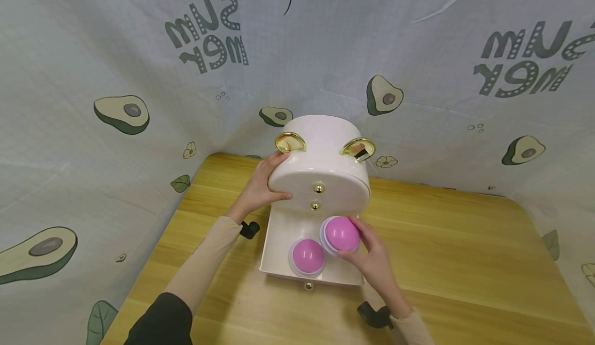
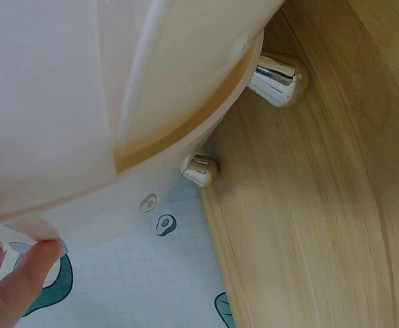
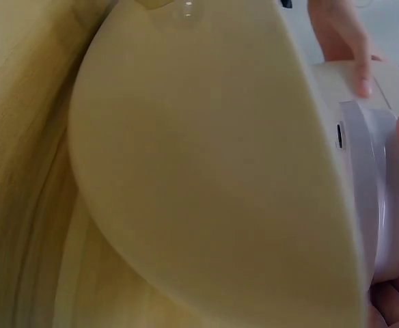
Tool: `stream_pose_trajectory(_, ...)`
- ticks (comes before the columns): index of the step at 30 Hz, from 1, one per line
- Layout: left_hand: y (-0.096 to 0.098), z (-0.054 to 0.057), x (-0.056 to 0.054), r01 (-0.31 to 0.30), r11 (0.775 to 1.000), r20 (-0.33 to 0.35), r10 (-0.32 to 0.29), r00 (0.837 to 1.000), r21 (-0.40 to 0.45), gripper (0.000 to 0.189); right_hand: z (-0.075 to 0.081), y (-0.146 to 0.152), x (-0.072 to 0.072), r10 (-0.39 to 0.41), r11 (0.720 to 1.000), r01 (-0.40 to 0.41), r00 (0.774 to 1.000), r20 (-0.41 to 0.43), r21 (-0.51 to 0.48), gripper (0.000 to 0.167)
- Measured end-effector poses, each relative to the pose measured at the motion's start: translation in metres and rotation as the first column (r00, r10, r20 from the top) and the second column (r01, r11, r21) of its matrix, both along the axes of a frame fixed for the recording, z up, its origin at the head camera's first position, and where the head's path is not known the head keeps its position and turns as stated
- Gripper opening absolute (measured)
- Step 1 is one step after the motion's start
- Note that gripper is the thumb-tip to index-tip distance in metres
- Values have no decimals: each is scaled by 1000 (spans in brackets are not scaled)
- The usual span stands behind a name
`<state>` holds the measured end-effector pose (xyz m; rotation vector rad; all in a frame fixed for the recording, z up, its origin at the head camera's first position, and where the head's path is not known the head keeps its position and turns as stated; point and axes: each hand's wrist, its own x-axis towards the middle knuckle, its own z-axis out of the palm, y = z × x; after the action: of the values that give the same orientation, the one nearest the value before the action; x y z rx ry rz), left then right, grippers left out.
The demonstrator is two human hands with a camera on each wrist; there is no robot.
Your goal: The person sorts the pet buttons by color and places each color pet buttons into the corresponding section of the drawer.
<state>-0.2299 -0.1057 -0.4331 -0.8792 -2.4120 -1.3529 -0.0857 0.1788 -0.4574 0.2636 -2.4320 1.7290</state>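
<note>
A white rounded storage box (image 1: 321, 154) with two gold ears stands on the table, its lower drawer (image 1: 279, 252) pulled out toward me. My left hand (image 1: 262, 185) grips the box's left side, thumb on the front face and fingers along the side. In my right hand (image 1: 374, 260) is a round pink-domed item (image 1: 342, 234) with a pale lilac base, held by its rim over the drawer's right part. Another pink-domed item (image 1: 309, 256) sits inside the drawer. In the right wrist view, the held item's lilac base (image 3: 370, 191) shows a small dark slot beside the drawer front (image 3: 206, 171).
Gold knobs (image 1: 318, 188) project from the box front, and one more (image 1: 309, 286) from the drawer front. Short gold feet (image 2: 274, 80) carry the box on the wooden table (image 1: 465, 252). A hanging avocado-print cloth (image 1: 316, 66) rises behind the table's back edge.
</note>
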Motion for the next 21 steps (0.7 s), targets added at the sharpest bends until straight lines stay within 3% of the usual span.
stream_pose_trajectory(6,0,0,0,3,1000,-7,-3,1000,0,96,-9,-5,-5,-40,996,38,999,19,79,78)
stream_pose_trajectory(11,0,0,0,2,1000,-15,-2,1000,-1,96,-12,-8,-8,-65,984,66,998,-10,163,79)
stream_pose_trajectory(21,0,1,2,-5,1000,0,5,1000,4,97,-13,-12,-9,-68,970,82,996,-66,230,80)
